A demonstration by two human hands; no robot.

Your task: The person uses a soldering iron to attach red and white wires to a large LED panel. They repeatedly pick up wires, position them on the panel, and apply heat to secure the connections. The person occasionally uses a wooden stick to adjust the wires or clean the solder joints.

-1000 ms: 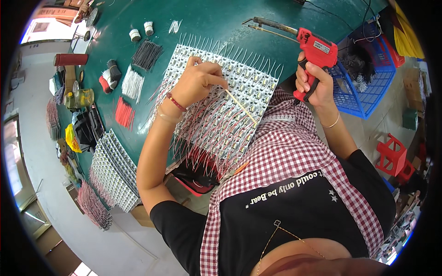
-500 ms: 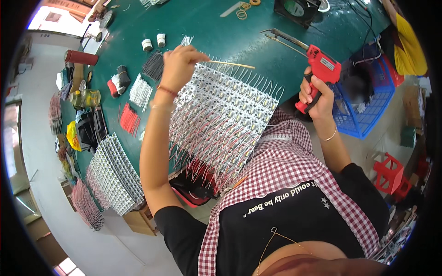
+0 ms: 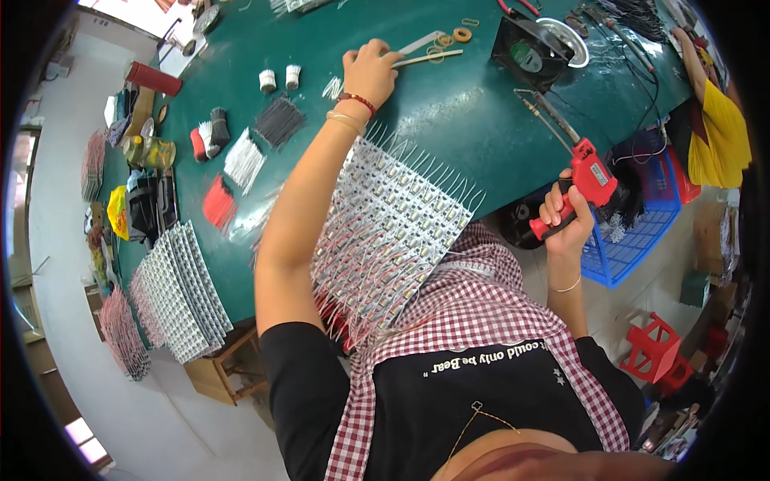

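My left hand (image 3: 370, 74) reaches over the green table with its fingers closed on the end of a thin wooden stick (image 3: 433, 58). That stick lies beside a pale flat strip (image 3: 420, 43) and some rubber bands (image 3: 438, 51). My right hand (image 3: 566, 218) grips the handle of a red soldering gun (image 3: 592, 175), its metal tip pointing up and left. Between my arms, a panel of small white circuit boards (image 3: 401, 212) with red and white wires rests at the table's near edge. My left forearm hides part of it.
Bundles of black wires (image 3: 280, 120), white wires (image 3: 245, 164) and red wires (image 3: 219, 204) lie left of my arm. A small fan (image 3: 525, 54) stands at the back right, near another person's yellow garment (image 3: 719, 132). More board panels (image 3: 180, 293) stand at the left; a blue crate (image 3: 622, 255) sits right.
My left hand has moved away from me and to the right with the stick, from the panel's far edge to beside the rubber bands. The soldering gun sits lower and farther right in view.
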